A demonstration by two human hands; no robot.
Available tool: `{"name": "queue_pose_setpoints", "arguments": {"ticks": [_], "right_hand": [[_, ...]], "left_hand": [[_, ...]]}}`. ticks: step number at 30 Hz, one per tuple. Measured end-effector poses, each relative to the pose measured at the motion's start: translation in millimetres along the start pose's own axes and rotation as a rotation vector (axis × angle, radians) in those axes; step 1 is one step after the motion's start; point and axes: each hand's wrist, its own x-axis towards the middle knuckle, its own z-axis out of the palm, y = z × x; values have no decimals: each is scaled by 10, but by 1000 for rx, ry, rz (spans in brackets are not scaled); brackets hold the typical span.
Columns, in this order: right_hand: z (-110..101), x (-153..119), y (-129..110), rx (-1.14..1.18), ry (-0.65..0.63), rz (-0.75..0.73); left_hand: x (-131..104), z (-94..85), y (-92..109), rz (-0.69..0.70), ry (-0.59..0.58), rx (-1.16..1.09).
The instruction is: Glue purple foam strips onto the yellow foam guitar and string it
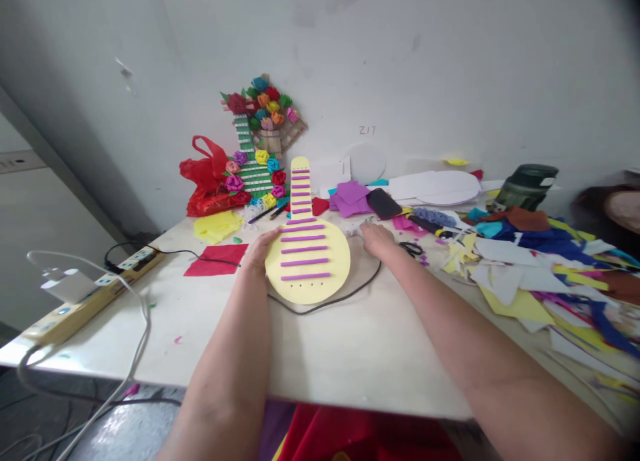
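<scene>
Power strip (114,282) left of cutout (339,261)

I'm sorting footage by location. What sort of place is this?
Probably a craft workspace: coloured paper scraps cover one side, scissors lie nearby, and paper flowers stand against the wall.

Craft workspace, set up at pale bench (165,341) against scuffed white wall (430,61). Craft use shown by coloured paper scraps (545,261) heaped at right, purple sheets (350,198), scissors (411,248) and paper-flower decorations (255,161) propped at back. Power strip (90,301) laid along left edge, charger (70,286) plugged in.
</scene>
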Motion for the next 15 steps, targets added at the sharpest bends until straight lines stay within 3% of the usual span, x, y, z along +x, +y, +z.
{"name": "queue_pose_setpoints", "arguments": {"ticks": [15], "right_hand": [[-27, 27, 160, 85, 118, 112]], "left_hand": [[-83, -10, 45, 19, -12, -59]]}}
